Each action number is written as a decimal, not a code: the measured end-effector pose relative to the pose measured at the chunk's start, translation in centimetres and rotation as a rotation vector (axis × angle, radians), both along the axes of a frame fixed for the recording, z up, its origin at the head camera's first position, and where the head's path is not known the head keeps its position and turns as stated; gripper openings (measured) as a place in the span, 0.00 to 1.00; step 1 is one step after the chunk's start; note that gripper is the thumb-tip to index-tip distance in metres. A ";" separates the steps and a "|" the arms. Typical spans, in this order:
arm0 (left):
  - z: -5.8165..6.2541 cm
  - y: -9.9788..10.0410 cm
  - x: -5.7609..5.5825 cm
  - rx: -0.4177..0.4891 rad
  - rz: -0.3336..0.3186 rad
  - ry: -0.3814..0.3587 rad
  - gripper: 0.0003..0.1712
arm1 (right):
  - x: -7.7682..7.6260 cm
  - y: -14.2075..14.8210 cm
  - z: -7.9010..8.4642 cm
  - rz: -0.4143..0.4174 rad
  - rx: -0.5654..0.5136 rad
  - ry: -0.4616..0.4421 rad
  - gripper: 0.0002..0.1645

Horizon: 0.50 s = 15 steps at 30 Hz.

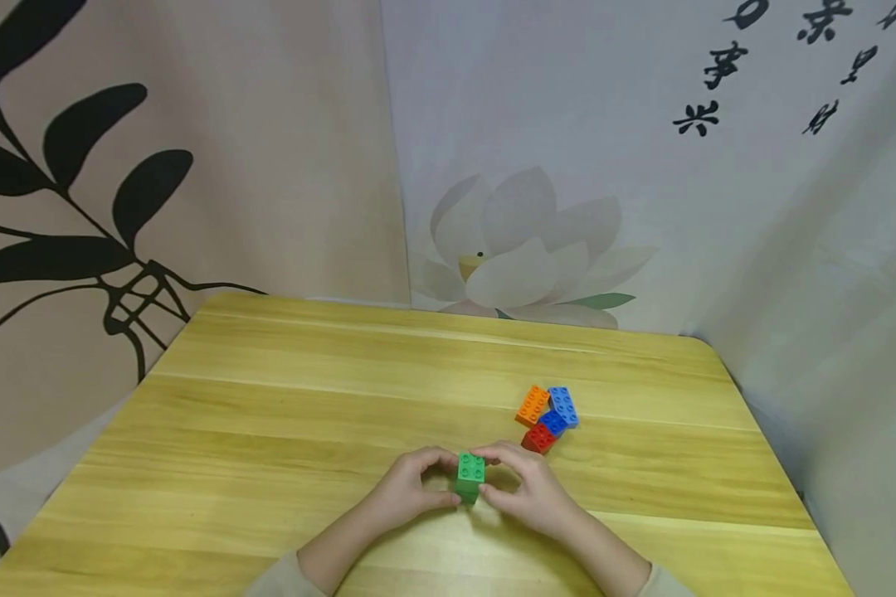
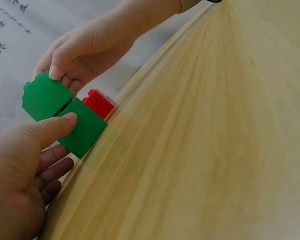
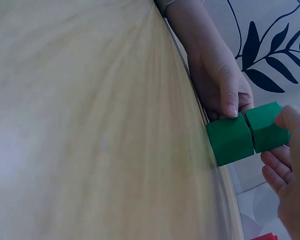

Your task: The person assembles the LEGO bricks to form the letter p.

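Two green toy bricks stand one above the other, a thin slit showing between them in both wrist views. The lower green brick [image 2: 85, 129] is pinched by my left hand [image 1: 406, 495], thumb on its near face. My right hand [image 1: 530, 491] grips the upper green brick [image 3: 266, 128] between thumb and fingers. In the head view the studs of the upper one face up. Whether the bricks are partly joined, I cannot tell. The lower one is at or very near the tabletop.
Just beyond my right hand lie a red brick [image 1: 538, 439], a dark blue brick [image 1: 552, 424], an orange brick [image 1: 533, 405] and a lighter blue brick [image 1: 563, 406], grouped closely. The wooden table [image 1: 269, 398] ends at a printed curtain [image 1: 306, 149] behind.
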<state>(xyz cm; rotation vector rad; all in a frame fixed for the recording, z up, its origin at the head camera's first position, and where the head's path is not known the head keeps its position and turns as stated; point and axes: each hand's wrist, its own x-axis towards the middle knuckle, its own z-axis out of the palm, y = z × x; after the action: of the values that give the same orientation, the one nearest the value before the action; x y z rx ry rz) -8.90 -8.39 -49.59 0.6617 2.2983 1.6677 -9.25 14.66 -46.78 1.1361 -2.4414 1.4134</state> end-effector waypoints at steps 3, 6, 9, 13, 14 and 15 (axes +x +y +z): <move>0.0 0.0 0.0 0.002 -0.006 -0.007 0.23 | 0.0 0.1 0.0 0.006 0.000 0.005 0.27; 0.0 0.1 0.0 -0.002 -0.002 -0.011 0.23 | 0.0 0.2 0.0 0.008 0.000 0.000 0.28; 0.0 0.1 0.0 -0.006 0.004 -0.017 0.22 | -0.1 0.2 0.0 0.009 0.006 -0.005 0.28; 0.0 0.0 0.0 -0.010 0.007 -0.021 0.22 | -0.2 0.0 0.1 0.013 0.020 -0.010 0.28; 0.0 0.0 0.0 -0.012 0.008 -0.021 0.22 | -0.2 0.0 0.1 0.014 0.022 -0.011 0.28; 0.0 0.0 0.0 -0.014 0.008 -0.021 0.22 | -0.1 -0.1 0.2 0.014 0.022 -0.013 0.28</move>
<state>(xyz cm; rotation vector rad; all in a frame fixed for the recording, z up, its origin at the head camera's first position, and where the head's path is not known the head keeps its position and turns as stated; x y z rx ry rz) -8.89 -8.37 -49.55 0.6293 2.2989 1.6530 -9.39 14.61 -46.58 1.1552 -2.4690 1.4051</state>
